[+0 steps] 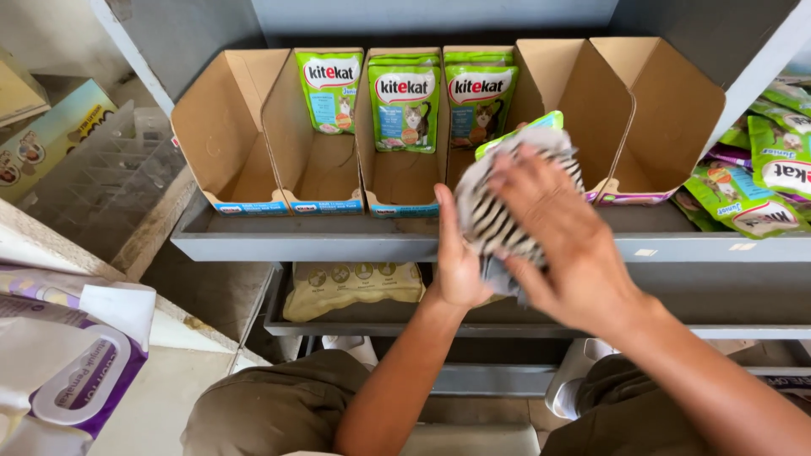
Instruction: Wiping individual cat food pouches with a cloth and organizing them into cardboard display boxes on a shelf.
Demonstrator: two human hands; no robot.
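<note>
Premises: a shop, pet-food section. Grey metal shelf (338, 241) carries open cardboard display boxes (317, 152) stocked with green cat-food pouches (404, 105); more pouches (760, 181) piled at the shelf's right end.

green pouch (528, 127) mostly hidden behind striped cloth (498, 211), only top edge shows. right hand (562, 245) covers cloth's middle; left hand (456, 262) half behind it. cloth blurred. pile of pouches (760, 169) cut off at right edge. purple wipes pack (76, 371) cut at left edge.

grey metal shelves (405, 245), pale floor (169, 397)
</note>
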